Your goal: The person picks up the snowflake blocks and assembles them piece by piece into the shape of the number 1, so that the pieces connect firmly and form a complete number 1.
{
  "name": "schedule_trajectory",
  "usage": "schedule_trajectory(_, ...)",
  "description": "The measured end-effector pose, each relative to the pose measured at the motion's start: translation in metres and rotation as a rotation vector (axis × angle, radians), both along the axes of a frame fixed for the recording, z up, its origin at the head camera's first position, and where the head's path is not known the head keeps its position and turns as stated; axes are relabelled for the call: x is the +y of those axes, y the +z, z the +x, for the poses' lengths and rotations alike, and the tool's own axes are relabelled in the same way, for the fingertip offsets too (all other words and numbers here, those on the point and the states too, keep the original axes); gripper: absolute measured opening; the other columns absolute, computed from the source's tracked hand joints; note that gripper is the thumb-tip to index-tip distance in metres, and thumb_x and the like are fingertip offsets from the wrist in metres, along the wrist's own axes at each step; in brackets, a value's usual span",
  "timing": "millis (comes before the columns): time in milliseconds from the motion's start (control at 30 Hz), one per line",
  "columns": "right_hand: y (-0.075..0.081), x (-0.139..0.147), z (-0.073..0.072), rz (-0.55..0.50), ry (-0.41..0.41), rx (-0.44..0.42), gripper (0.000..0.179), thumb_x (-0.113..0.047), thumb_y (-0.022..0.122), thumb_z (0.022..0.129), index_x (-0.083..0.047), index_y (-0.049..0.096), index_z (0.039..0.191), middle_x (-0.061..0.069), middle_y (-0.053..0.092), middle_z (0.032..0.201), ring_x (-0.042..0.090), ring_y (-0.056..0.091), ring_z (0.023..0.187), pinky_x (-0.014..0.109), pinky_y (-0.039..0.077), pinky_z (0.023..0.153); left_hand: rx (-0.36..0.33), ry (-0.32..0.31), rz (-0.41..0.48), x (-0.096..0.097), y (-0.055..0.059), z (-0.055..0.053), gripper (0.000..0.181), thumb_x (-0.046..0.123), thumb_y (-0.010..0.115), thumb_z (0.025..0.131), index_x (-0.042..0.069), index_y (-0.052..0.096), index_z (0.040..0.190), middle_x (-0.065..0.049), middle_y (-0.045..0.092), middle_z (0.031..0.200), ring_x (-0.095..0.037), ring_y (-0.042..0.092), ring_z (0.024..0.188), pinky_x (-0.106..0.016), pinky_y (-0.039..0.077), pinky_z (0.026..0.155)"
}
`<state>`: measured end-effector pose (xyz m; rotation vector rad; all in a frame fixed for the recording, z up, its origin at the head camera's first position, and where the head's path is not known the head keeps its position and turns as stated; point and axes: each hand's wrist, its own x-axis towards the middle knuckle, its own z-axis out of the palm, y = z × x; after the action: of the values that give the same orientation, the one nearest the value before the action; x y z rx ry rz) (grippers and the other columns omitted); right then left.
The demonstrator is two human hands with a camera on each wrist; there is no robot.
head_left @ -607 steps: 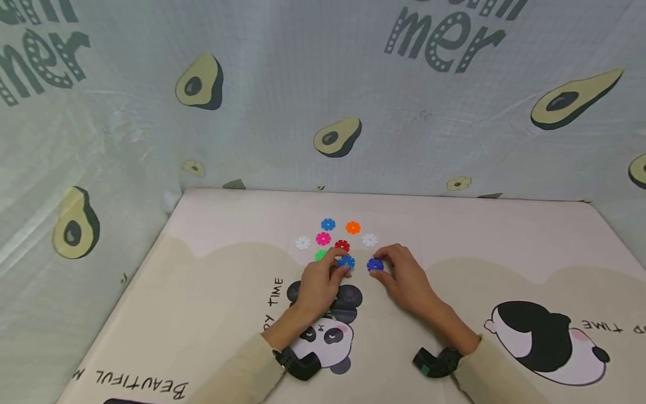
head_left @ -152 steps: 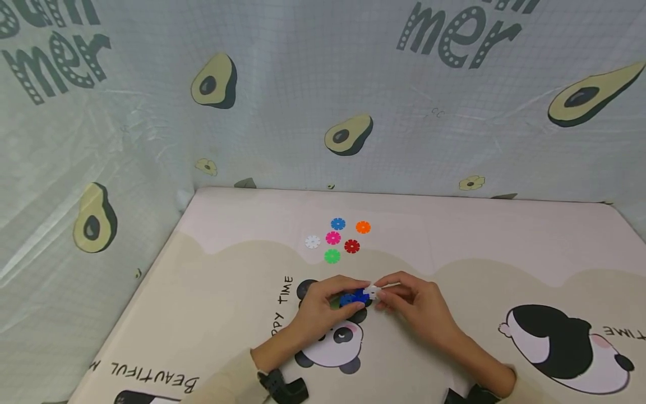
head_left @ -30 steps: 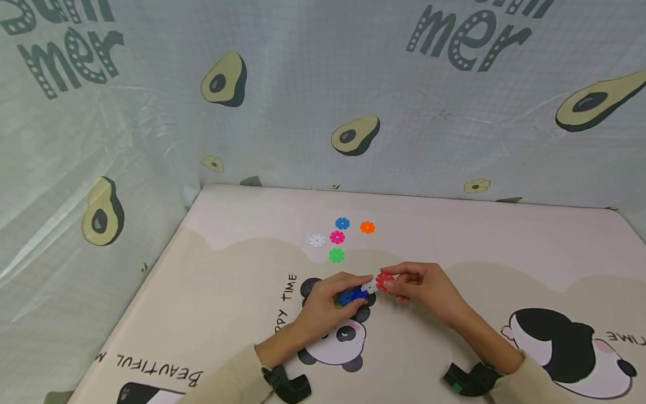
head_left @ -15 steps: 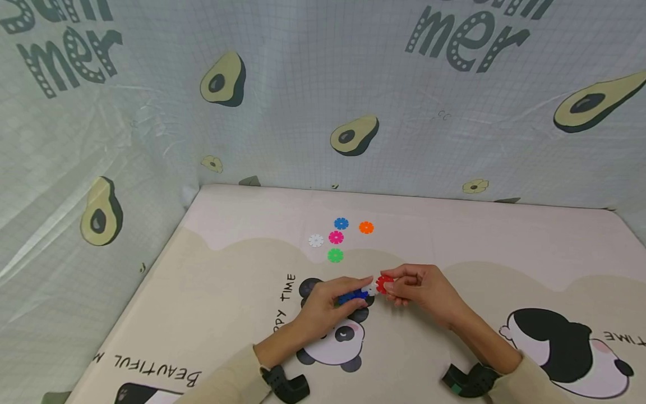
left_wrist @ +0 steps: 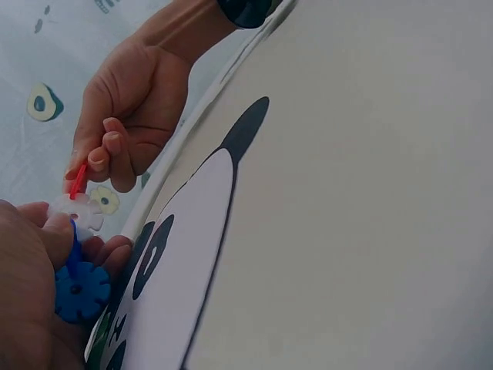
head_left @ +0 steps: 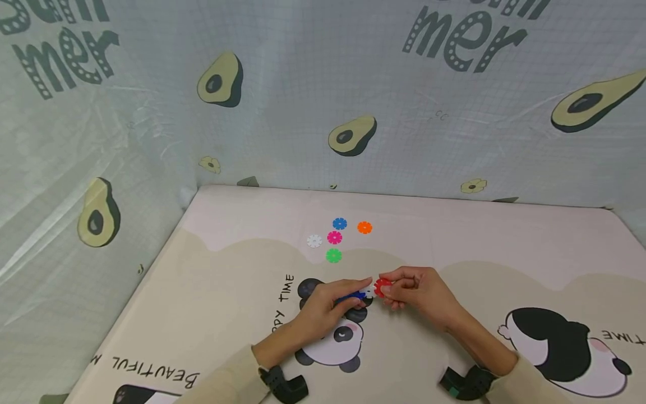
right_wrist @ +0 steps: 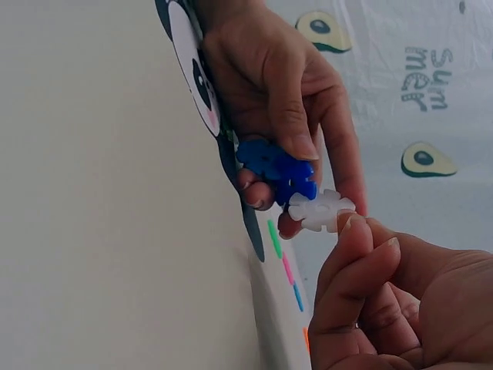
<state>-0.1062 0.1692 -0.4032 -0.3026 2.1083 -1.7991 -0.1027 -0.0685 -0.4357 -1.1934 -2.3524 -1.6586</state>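
My left hand [head_left: 323,311] holds a short chain of notched plastic snowflake discs between thumb and fingers, close over the table. In the left wrist view, a lighter blue disc [left_wrist: 83,291] sits at its near end. A dark blue disc [right_wrist: 296,179] follows, slotted at an angle to a white disc [right_wrist: 320,210] at the outer end. My right hand [head_left: 426,294] pinches a red disc [head_left: 382,287] between thumb and forefinger, its other fingers curled beneath. The red disc stands edge-on at the white disc's rim in the left wrist view; fingers hide it in the right wrist view.
Farther back on the table lie loose discs: blue [head_left: 340,223], orange [head_left: 365,227], pink [head_left: 335,237], white [head_left: 314,240] and green [head_left: 333,255]. The tablecloth [head_left: 242,314] carries panda prints. An avocado-print curtain [head_left: 282,84] hangs behind the table's far edge.
Twenty seconds ago each hand held one blue disc. The white disc has joined the chain, and the red one has left the table. Lately the red disc has dipped slightly while the chain tilted.
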Motion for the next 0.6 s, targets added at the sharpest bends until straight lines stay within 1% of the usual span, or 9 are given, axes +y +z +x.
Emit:
schedule_trajectory(100, -0.0009, -0.0004, 0.0004, 0.014, -0.002, 0.011, 0.037, -0.013, 0.071, 0.086, 0.009, 0.062, 0.115, 0.019, 0.069, 0.082, 0.02, 0.064, 0.064, 0.031, 0.055, 0.063, -0.019, -0.009, -0.013, -0.0001, 0.0004, -0.0001, 0.043, -0.002, 0.062, 0.09, 0.003, 0.056, 0.133, -0.008, 0.065, 0.118, -0.011, 0.066, 0.094, -0.028, 0.045, 0.094)
schedule_trajectory(200, -0.0012, -0.0006, 0.0007, 0.027, 0.0, 0.025, 0.037, -0.013, 0.071, 0.086, 0.009, 0.063, 0.114, 0.018, 0.069, 0.081, 0.021, 0.064, 0.063, 0.032, 0.055, 0.063, -0.014, -0.014, -0.018, -0.0001, 0.0002, -0.0006, 0.042, -0.002, 0.061, 0.091, 0.003, 0.056, 0.132, -0.009, 0.066, 0.118, -0.011, 0.066, 0.094, -0.027, 0.045, 0.094)
schedule_trajectory(333, -0.0013, -0.0008, 0.0012, 0.038, 0.004, 0.042, 0.036, -0.013, 0.071, 0.087, 0.008, 0.063, 0.114, 0.017, 0.069, 0.08, 0.022, 0.064, 0.063, 0.031, 0.055, 0.062, 0.019, -0.017, -0.025, 0.0001, 0.0, -0.0007, 0.042, -0.002, 0.061, 0.091, 0.001, 0.056, 0.132, -0.009, 0.066, 0.118, -0.012, 0.066, 0.093, -0.028, 0.045, 0.094)
schedule_trajectory(600, -0.0023, -0.0019, 0.0016, 0.034, 0.004, 0.048, 0.035, -0.013, 0.071, 0.087, 0.008, 0.064, 0.113, 0.019, 0.069, 0.082, 0.022, 0.064, 0.063, 0.031, 0.055, 0.063, 0.034, -0.019, -0.03, 0.0002, -0.0008, -0.0004, 0.041, -0.002, 0.06, 0.091, 0.0, 0.056, 0.132, -0.01, 0.065, 0.119, -0.011, 0.065, 0.095, -0.028, 0.045, 0.094)
